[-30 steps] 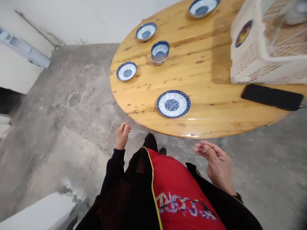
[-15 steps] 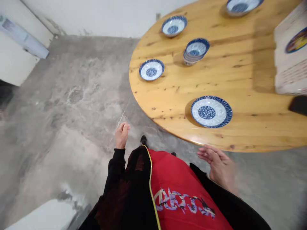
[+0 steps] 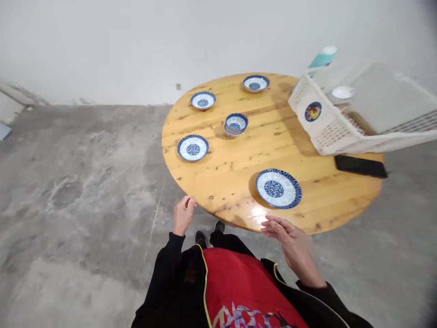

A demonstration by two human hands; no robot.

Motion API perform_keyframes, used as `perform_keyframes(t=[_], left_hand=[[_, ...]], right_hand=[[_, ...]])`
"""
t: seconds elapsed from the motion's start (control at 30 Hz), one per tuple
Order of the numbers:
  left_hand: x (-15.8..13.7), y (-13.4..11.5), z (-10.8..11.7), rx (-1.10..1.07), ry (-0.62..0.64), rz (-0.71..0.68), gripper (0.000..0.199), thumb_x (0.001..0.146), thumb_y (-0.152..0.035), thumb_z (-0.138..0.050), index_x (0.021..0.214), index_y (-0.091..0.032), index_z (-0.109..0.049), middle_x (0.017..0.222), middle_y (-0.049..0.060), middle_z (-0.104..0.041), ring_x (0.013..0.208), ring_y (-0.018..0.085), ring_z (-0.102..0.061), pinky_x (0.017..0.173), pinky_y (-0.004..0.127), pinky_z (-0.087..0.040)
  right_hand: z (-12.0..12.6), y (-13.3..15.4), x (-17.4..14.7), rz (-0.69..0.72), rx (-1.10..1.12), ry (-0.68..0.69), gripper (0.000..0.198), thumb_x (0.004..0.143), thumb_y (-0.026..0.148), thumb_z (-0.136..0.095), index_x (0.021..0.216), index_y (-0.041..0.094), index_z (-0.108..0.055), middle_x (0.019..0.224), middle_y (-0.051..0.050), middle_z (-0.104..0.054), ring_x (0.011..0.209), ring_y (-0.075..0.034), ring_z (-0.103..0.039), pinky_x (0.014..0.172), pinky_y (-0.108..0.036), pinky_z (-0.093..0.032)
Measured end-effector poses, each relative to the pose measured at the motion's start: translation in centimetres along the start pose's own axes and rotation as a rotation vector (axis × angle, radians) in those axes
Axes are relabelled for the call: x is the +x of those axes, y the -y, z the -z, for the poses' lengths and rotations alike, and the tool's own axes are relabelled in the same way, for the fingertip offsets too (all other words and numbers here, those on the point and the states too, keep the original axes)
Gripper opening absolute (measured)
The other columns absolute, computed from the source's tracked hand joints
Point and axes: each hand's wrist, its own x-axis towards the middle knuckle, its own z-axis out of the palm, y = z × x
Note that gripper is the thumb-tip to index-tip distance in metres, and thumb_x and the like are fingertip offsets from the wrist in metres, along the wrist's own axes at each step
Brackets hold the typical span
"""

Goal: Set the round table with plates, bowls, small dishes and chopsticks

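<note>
My left hand [image 3: 183, 215] hangs beside the table's near left edge, its fingers curled together with nothing visible in them. Close to the front edge is my right hand [image 3: 288, 240], holding nothing, with fingers stretched out and slightly apart. The nearest dish to it is a blue-and-white plate [image 3: 278, 188] lying on the round wooden table [image 3: 235, 191]. Further left lies another patterned plate [image 3: 193, 148]. A stack of small bowls [image 3: 235, 125] stands around the middle. Two more blue-rimmed dishes sit towards the back, one on the left [image 3: 203, 100] and one further right [image 3: 256, 84].
A white plastic basket [image 3: 327, 132] takes up the table's right side, with a white dish inside. In front of it lies a black phone [image 3: 361, 166]. A teal and white container [image 3: 322, 58] shows behind the basket. The white wall [image 3: 119, 54] rises beyond the table.
My view has swung up and to the right, bringing the whole basket and phone into sight. Both hands are now nearer the table edge. The dishes keep their arrangement.
</note>
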Motion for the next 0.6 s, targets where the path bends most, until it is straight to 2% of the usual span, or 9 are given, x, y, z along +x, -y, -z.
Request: perform_keyframes(t=[0.13,0.37,0.47,0.6], left_hand=[[2.3,-2.5,-1.4,0.008,0.018,-0.025,0.029,0.089,-0.044,-0.050,0.087,-0.019,-0.066,0.086,0.006,-0.075,0.079,0.020,-0.075,0.074,0.029,-0.057],[7.0,-7.4,-2.5,0.102,0.019,-0.079,0.026,0.089,-0.042,-0.051,0.083,-0.020,-0.063,0.081,0.003,-0.073,0.075,0.016,-0.073,0.072,0.026,-0.055],[10.9,-9.7,-3.7,0.165,0.045,-0.108,0.023,0.090,-0.039,-0.051,0.080,-0.021,-0.061,0.079,0.002,-0.072,0.073,0.016,-0.071,0.070,0.025,-0.054],[18.0,-12.7,-6.3,0.287,0.074,-0.170,0.021,0.092,-0.032,-0.049,0.079,-0.021,-0.061,0.079,0.002,-0.074,0.075,0.017,-0.070,0.072,0.026,-0.051]], right_hand=[[-0.7,2.9,4.5,0.078,-0.004,0.053,0.051,0.068,0.060,-0.083,0.092,0.016,-0.073,0.082,-0.010,-0.076,0.067,-0.022,-0.072,0.061,-0.032,-0.060],[-4.3,7.4,12.7,0.179,-0.042,0.204,0.042,0.071,0.054,-0.077,0.091,0.017,-0.073,0.081,-0.010,-0.076,0.067,-0.021,-0.072,0.059,-0.030,-0.058],[-5.3,9.2,16.0,0.234,-0.066,0.209,0.039,0.074,0.051,-0.074,0.090,0.016,-0.074,0.081,-0.010,-0.076,0.067,-0.019,-0.072,0.060,-0.028,-0.058],[-6.2,11.2,20.5,0.247,-0.078,0.142,0.032,0.076,0.046,-0.074,0.085,0.015,-0.073,0.078,-0.010,-0.075,0.065,-0.018,-0.071,0.057,-0.026,-0.056]])
